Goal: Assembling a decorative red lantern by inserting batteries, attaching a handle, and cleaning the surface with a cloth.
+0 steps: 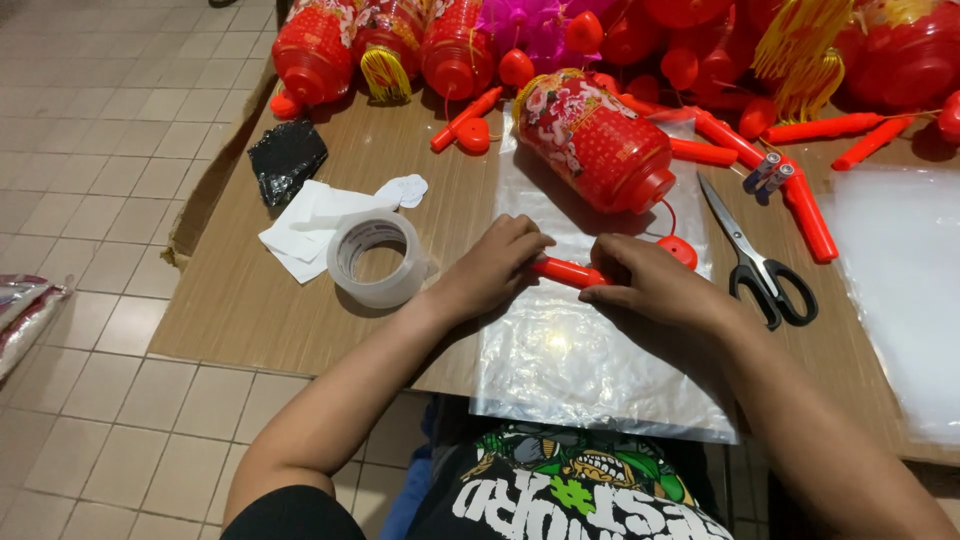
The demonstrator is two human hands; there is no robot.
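Red stick (568, 271) lies flat over a clear bag (590, 370) on the table (250, 300), and both hands grip it. The left hand (490, 268) holds the left end with its fingers curled shut around it. The right hand (655, 283) pinches the right end, fingers pressed together, thumb under. Only a short red part shows between the two hands.

Just behind the hands lies a red lantern (595, 140) with flowers on it, tipped on its side on the same bag. A thin red string goes from it to a small red knob (680, 250) close to the right hand.

Left of the left hand sits a tape roll (377, 260), clear and round, very near the wrist. It rests on some white paper (300, 235). A crumpled black bag (286, 158) lies past that, near the table edge.

Right of the right hand lie scissors (760, 265) with black handles, blades pointing away. Two small batteries (768, 172) sit next to more red sticks (800, 200). Another clear bag (900, 290) covers the far right of the table.

Along the back, many more lanterns (400, 45) are piled up, red with yellow tassels (800, 50), and one pink one (530, 25). Nothing blocks the hands.
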